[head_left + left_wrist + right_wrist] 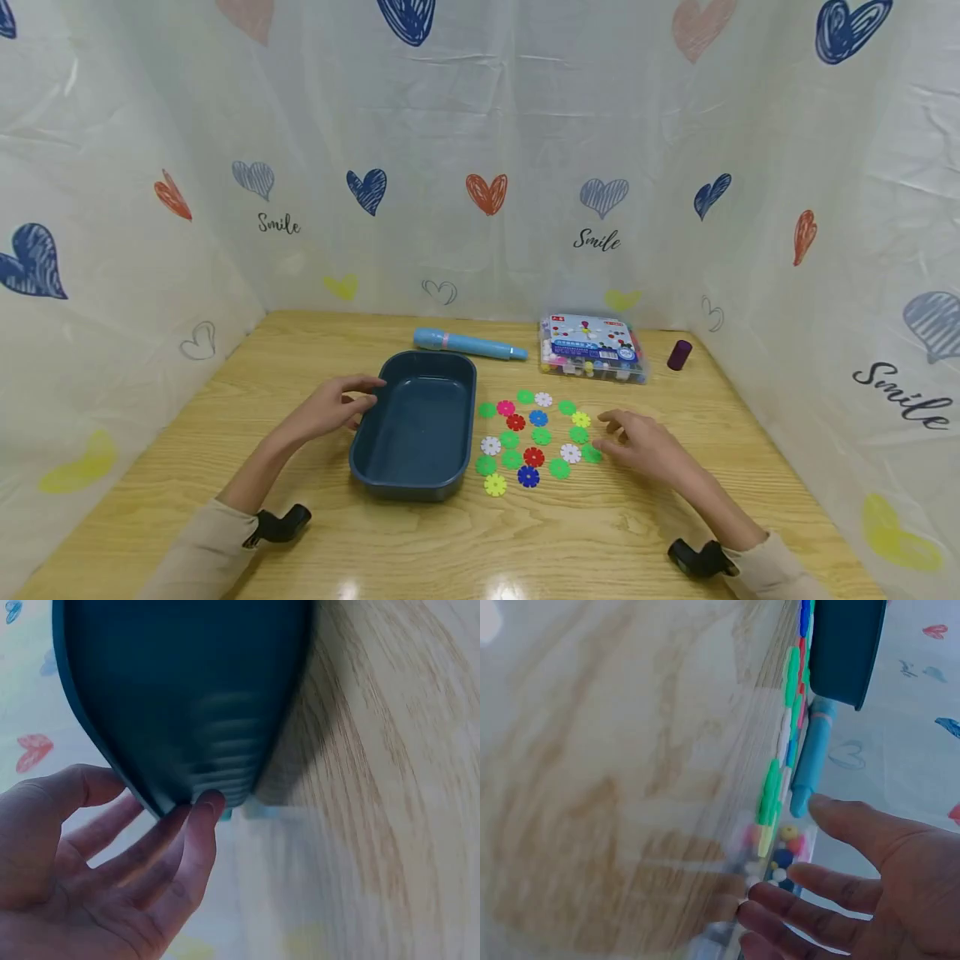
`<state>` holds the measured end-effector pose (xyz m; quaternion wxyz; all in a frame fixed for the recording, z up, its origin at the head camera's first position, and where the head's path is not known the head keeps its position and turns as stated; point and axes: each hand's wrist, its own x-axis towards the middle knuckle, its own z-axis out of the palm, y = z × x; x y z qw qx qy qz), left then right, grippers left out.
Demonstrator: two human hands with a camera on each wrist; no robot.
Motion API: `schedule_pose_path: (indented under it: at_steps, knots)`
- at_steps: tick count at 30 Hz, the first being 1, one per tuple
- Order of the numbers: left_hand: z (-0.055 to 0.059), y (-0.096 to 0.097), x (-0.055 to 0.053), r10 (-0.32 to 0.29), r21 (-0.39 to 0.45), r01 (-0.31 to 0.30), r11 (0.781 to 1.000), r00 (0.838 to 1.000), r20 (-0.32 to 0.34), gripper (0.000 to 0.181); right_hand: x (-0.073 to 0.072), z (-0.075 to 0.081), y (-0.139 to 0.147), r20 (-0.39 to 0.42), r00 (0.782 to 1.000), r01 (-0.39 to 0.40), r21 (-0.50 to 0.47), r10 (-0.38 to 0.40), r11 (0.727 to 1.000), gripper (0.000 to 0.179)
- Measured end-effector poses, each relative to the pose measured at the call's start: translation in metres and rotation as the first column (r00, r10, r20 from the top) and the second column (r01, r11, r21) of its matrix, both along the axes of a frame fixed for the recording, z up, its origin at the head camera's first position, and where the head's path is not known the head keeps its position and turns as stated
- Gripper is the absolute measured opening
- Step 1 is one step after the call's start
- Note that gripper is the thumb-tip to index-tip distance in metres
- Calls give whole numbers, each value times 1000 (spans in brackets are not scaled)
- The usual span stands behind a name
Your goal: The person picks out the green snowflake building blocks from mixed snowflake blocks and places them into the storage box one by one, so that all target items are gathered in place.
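The person's left hand (330,410) is at the left rim of a dark blue tray (427,429), fingers loosely bent, though whether they grip it cannot be told. Just left of the right hand (645,448), whose relaxed fingers hold nothing, small colourful notched discs (541,436) lie spread on the wooden table (420,546), between hand and tray. Beyond both hands are a light blue tube (472,343), a clear case (592,348) and a dark purple cylinder (679,355).
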<state>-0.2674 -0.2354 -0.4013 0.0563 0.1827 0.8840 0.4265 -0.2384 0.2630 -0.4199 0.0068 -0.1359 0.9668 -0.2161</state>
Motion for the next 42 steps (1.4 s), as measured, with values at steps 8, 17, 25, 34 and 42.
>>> schedule_pose_path:
  at_steps: [8, 17, 25, 34, 42]
  knots:
    - [-4, -5, 0, -30, 126, 17, 992, 994, 108, 42, 3, -3, -1, 8, 998, -56, -10, 56, 998, 34]
    - [-8, -4, 4, 34, 215, -75, 974, 981, 189, 42, 7, -4, -2, 10, 989, -145, -47, 146, 988, 32]
    - [-9, -3, 3, 63, 270, -134, 954, 965, 255, 42, 5, -3, -4, 28, 988, -149, -69, 151, 987, 29]
    - [-9, -4, 3, 66, 273, -141, 951, 961, 268, 42, 2, -3, -2, 62, 984, -160, -88, 166, 983, 25]
    - [-11, -2, 1, 69, 275, -144, 951, 961, 267, 42, -4, -3, 2, 169, 965, -172, -166, 200, 971, 23]
